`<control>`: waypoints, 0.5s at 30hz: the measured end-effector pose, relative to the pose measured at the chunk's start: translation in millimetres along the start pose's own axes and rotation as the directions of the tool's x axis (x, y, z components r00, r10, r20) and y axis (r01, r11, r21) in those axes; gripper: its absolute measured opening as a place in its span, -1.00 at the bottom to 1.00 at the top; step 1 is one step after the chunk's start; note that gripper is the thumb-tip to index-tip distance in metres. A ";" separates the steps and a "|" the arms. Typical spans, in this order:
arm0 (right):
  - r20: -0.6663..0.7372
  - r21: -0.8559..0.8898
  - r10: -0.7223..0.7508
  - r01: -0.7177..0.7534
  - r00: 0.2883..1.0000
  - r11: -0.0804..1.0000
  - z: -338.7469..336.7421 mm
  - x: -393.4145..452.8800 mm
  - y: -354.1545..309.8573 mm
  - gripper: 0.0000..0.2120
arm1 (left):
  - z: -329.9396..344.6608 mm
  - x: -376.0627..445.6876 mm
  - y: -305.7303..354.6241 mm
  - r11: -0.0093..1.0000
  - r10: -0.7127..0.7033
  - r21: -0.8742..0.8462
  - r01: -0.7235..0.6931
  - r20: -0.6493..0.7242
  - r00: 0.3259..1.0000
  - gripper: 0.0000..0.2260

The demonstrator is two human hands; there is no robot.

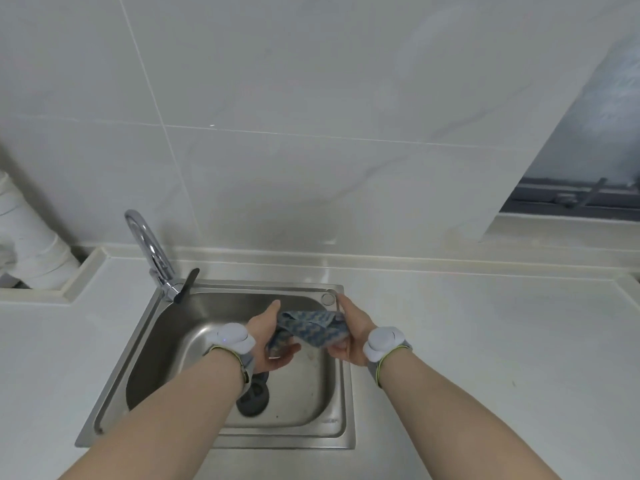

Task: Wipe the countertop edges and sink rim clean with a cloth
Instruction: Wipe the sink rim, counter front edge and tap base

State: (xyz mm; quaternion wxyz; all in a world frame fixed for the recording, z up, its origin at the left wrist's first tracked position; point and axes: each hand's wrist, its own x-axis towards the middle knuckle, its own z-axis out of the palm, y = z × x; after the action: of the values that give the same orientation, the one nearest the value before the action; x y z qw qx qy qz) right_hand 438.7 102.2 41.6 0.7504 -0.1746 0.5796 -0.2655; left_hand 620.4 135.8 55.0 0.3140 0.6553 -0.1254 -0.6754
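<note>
Head view, the only one. Both hands sit mid-frame over the sink (221,434) basin, cloth (308,329) bunched between them. Left hand (272,336) grips the cloth's left end, thumb and fingers curled round it. Right hand (349,336) holds the right end, fingers wrapped under the wad. The cloth is a blue-grey zigzag weave, off every surface, hanging above the basin and touching neither rim nor counter.

Progress, as a judgement: the wipe isn't underway in this frame. The cloth is being folded or wrung, so this looks like a prep step. No streaks or wet tracks are readable on the countertop (485,341), so I cannot tell whether any edge is already done. Left to do, as far as this shows: the sink rim all round and the counter edges at the left and right of frame.

Counts:
- 1 cloth
- 1 sink, single basin
- 1 drain (254,398), lower centre, partly behind the left wrist
- 1 faucet (147,251), upper left of the sink
- 2 wrist bands with white pods, one per arm
- 1 white pipe (31,244) at the far left edge
- 1 window (588,161) at upper right
</note>
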 end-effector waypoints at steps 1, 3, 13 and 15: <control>0.004 0.014 0.060 -0.060 0.998 0.998 -5.7 -0.3 -1.1 -0.46 | 2.2 0.4 0.3 1.000 -0.025 -0.016 0.026 0.033 0.999 -0.53; 0.005 0.057 0.143 -0.143 0.990 0.988 -14.7 -3.7 -3.6 -0.40 | 4.8 2.7 1.6 0.999 -0.048 0.003 0.048 0.086 0.995 -0.51; 0.067 -0.032 -0.065 0.067 0.996 0.997 -54.6 -2.2 -14.4 -0.80 | 15.6 18.4 -3.2 0.994 -0.039 0.110 0.026 0.120 0.992 -0.77; 0.022 -0.172 -0.084 0.087 0.996 0.981 -61.5 0.6 -10.5 -0.83 | 21.8 21.5 -6.2 0.997 -0.013 0.073 0.008 0.077 0.997 -0.75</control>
State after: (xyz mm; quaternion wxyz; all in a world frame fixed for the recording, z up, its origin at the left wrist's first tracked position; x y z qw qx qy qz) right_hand 377.6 96.2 30.7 0.7247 -0.2657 0.5868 -0.2448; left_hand 599.0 122.7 36.5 0.2812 0.6402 -0.1587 -0.6971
